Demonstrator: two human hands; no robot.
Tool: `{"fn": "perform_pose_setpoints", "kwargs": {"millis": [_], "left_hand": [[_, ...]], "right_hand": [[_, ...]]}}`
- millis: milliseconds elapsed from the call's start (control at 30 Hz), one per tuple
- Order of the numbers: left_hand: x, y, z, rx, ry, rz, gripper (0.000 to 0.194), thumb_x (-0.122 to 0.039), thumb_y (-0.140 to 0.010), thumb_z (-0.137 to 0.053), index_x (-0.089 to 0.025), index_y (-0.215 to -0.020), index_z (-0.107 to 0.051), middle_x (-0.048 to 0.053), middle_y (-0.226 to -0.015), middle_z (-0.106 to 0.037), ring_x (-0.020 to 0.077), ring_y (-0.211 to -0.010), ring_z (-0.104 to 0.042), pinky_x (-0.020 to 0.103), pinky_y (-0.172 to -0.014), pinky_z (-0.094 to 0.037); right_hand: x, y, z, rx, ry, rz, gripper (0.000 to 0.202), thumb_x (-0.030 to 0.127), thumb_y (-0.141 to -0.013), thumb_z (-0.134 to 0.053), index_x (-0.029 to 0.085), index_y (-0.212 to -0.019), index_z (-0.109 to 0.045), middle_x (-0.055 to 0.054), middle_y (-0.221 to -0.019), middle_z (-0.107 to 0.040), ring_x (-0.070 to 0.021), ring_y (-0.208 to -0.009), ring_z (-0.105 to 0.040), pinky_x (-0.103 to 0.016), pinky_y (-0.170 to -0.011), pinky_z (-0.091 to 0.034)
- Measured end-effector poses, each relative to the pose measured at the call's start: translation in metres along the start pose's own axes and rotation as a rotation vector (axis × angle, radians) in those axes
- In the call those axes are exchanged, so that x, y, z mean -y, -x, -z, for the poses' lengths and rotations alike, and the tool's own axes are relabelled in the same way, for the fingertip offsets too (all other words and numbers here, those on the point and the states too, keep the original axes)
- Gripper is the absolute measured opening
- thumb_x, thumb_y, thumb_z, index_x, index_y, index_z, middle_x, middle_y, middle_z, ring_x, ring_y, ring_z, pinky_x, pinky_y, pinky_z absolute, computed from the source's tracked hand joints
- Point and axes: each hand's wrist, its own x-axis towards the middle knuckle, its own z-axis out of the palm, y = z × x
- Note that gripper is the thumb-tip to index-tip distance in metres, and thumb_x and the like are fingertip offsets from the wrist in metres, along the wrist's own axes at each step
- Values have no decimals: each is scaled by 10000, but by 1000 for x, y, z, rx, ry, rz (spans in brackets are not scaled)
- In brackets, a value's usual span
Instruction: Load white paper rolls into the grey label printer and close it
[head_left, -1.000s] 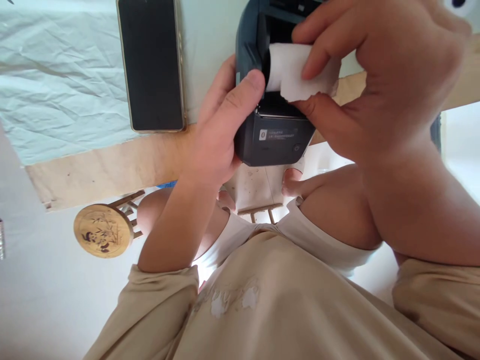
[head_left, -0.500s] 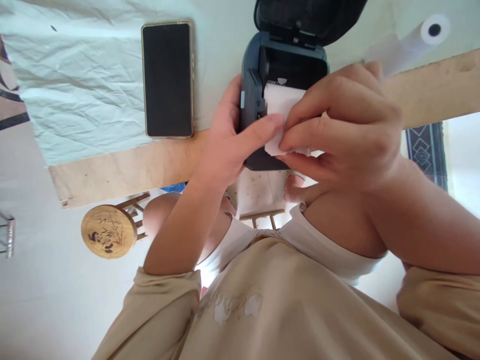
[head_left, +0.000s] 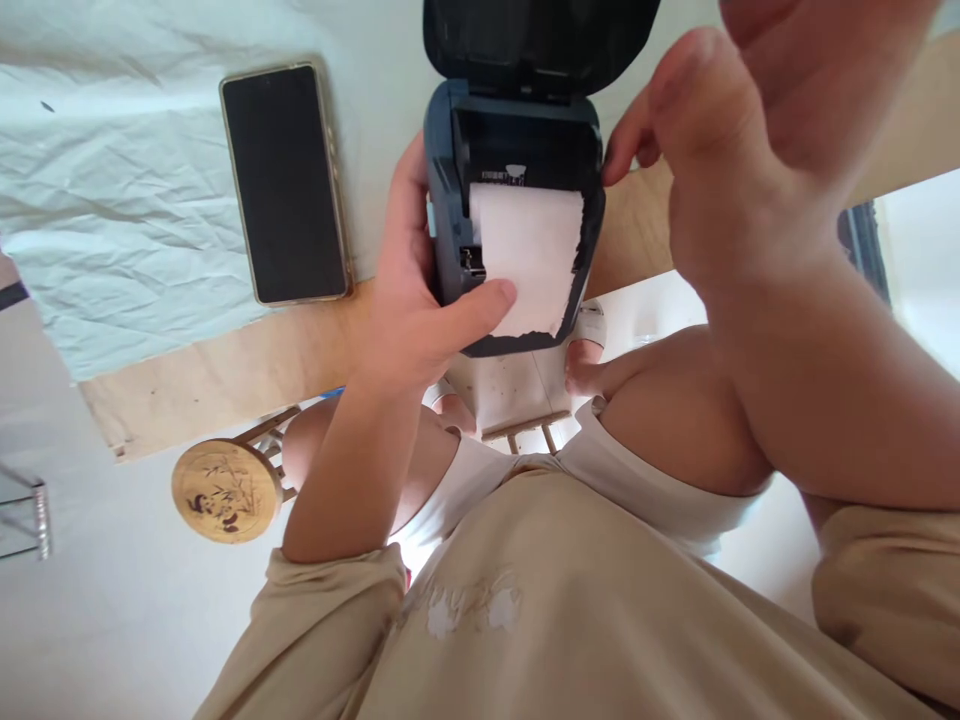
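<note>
Lying at the far left is a pale, creased sheet (head_left: 127,210) that covers most of the worktop (head_left: 225,365), whose bare wooden edge runs along the near side. On that sheet rests a dark phone (head_left: 285,185), screen up, its long axis running away from the person and tilted slightly left at the top. Below the worktop edge stands a small round stool (head_left: 225,490) with a painted top, on the pale floor.

Next comes the left hand (head_left: 416,300), wrapped around the left side of a small dark-blue label printer (head_left: 517,130): the fingers curl behind the casing and the thumb (head_left: 480,305) is stretched across the front, pressing on the lower left corner of the paper. The printer sits at the near edge of the worktop, partly overhanging it, with its long axis pointing away from the person and its black lid (head_left: 536,40) swung open at the far end. A strip of white paper (head_left: 529,260) comes out of the open bay and lies down over the front toward the person, ending in a torn, uneven edge.

To the right, the right hand (head_left: 742,150) is raised beside the printer, fingers loosely spread and holding nothing; one fingertip seems to touch the printer's upper right corner.
</note>
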Motion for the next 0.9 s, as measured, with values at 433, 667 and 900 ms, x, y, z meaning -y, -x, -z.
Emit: {"fn": "perform_pose_setpoints", "kwargs": {"millis": [433, 667, 900], "left_hand": [[-11, 1, -7, -63, -20, 79, 614, -348, -583, -765, -352, -1137, -500, 2, -1199, -537, 185, -1190, -536, 329, -1014, -482], [-10, 3, -9, -80, 114, 108, 436, -375, -747, -648, -296, -1152, -508, 10, -1027, -609, 113, -904, -609, 240, -738, -555], [-22, 1, -28, -153, 293, 94, 261, -301, -838, -535, -188, -1073, -547, -7, -922, -664, 105, -964, -646, 234, -827, -573]], "right_hand": [[3, 9, 1, 370, 119, 14, 698, 539, -806, -491, 56, -1285, -331, -80, -1192, -448, 27, -879, -448, -112, -627, -385], [13, 11, -1, 400, 201, -4, 725, 511, -784, -533, 65, -1307, -306, -58, -1271, -385, 33, -917, -408, -77, -596, -369], [5, 13, -3, 360, 300, 45, 722, 586, -810, -437, 83, -1314, -319, -36, -1249, -424, 29, -933, -449, -94, -741, -462]]}}
